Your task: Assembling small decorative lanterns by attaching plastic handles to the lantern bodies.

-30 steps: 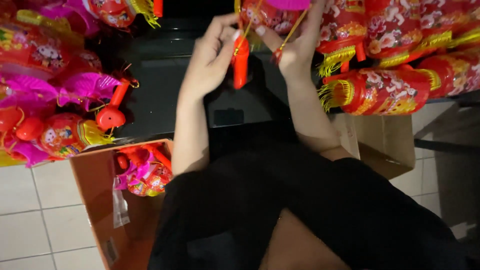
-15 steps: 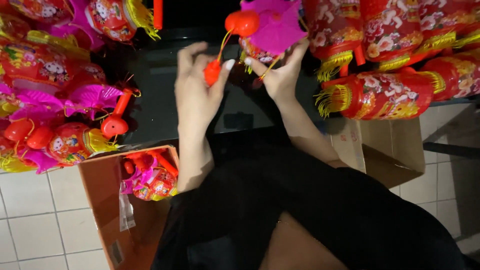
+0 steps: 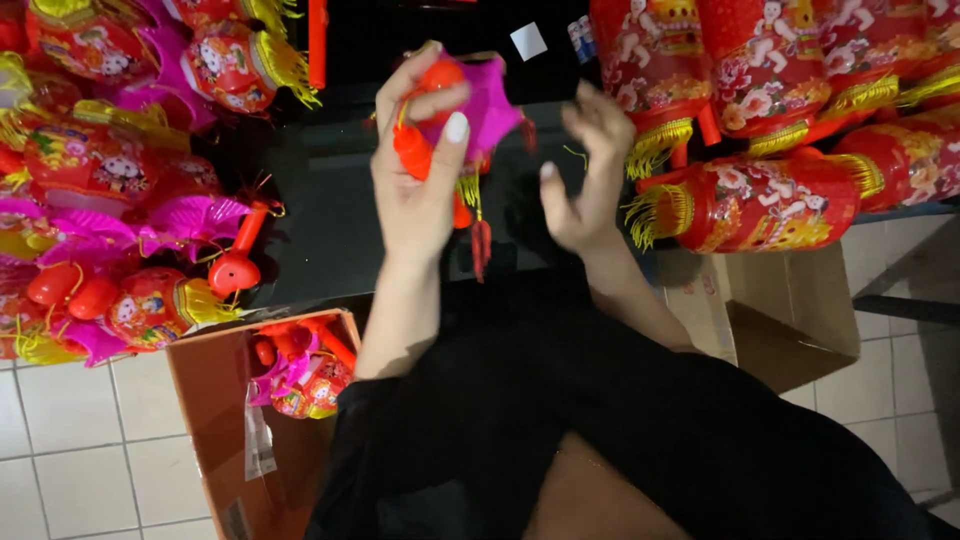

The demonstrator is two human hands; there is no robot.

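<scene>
My left hand (image 3: 418, 170) is closed around a small toy lantern (image 3: 478, 110) with a magenta body and an orange-red handle. Yellow tassels and a red tail hang below it. My right hand (image 3: 585, 170) is just to the right of the lantern, fingers spread, touching nothing. Both hands are raised in front of a dark shelf (image 3: 330, 220).
Heaps of red and pink lanterns (image 3: 110, 200) lie on the shelf at left. Larger red cylinder lanterns with yellow fringe (image 3: 760, 200) are at right. An open cardboard box (image 3: 215, 400) with more lanterns stands on the tiled floor at lower left; another box (image 3: 780, 320) stands at right.
My right hand has let go of the lantern and moved away to the right. The left hand now holds the lantern alone and has gathered its handle against the body.
</scene>
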